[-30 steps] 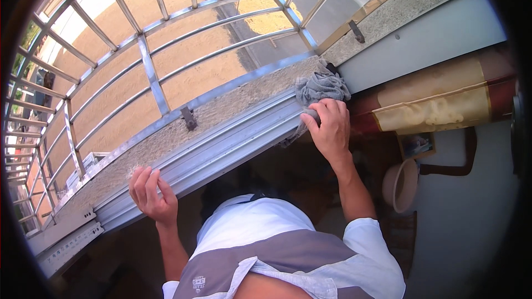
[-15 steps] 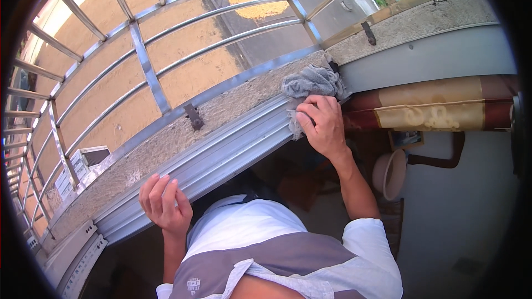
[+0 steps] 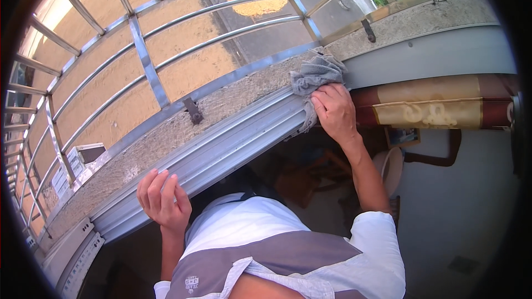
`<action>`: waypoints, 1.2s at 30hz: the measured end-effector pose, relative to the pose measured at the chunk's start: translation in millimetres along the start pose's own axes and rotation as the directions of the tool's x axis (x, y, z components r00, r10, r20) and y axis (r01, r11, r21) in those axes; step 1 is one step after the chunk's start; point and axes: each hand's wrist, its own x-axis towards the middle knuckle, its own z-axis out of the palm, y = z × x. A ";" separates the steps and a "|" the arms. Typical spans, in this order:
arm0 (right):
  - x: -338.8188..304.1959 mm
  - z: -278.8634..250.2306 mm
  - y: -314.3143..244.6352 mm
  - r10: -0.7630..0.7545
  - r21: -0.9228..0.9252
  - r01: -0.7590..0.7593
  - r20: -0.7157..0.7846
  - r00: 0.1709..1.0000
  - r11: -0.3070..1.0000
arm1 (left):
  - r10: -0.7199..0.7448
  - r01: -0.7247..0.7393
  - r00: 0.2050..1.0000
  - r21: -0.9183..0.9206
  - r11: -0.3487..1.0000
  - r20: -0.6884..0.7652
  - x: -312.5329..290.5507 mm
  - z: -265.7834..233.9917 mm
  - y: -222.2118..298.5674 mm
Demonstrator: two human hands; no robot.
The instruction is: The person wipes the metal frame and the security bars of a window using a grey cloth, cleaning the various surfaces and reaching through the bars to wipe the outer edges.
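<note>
A: Although the grey cloth (image 3: 317,75) is pressed to the same end of the aluminium window track (image 3: 221,149) as a second ago, what has been altered?

B: The left hand (image 3: 162,199) has been lifted off the track. A second ago it was laid flat on the rail; now it is held just clear of it, fingers loosely curled and half open, with nothing gripped.

A: And the right hand (image 3: 332,112)?

B: It has been kept closed over the lower edge of the cloth, fingers bent down onto it. The cloth is bunched at the far right of the track, where the rail meets the rough stone sill (image 3: 166,133), with a strip of it hanging over the rail's edge.

A: What may be judged from that?

B: Wiping of that right-hand end appears to be in progress, and support from the other side seems to have been given up. The long stretch of track toward the left looks not yet reached by the cloth.

A: What else is shown?

B: The metal window grille (image 3: 147,61) beyond the sill, and a rolled brown-and-gold mat (image 3: 438,108) beside the right wrist.
</note>
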 end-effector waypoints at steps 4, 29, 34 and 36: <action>-10.1 2.2 26.6 0.104 0.079 -0.102 -0.021 0.994 0.992 | 0.010 -0.010 1.000 -0.004 1.000 -0.015 2.0 2.7 0.3; -11.6 14.4 -100.4 -0.108 0.361 0.149 -0.130 0.986 0.921 | 0.008 -0.008 0.999 -0.005 1.000 -0.045 1.6 7.1 -1.7; -3.0 8.4 9.8 -0.007 0.168 0.016 -0.053 0.999 0.986 | 0.009 -0.009 0.999 0.016 1.000 -0.040 -2.0 5.3 -3.5; -13.4 5.8 73.8 0.141 -0.019 -0.142 -0.046 0.989 0.990 | 0.024 -0.024 0.999 0.009 1.000 -0.043 0.4 6.5 -2.3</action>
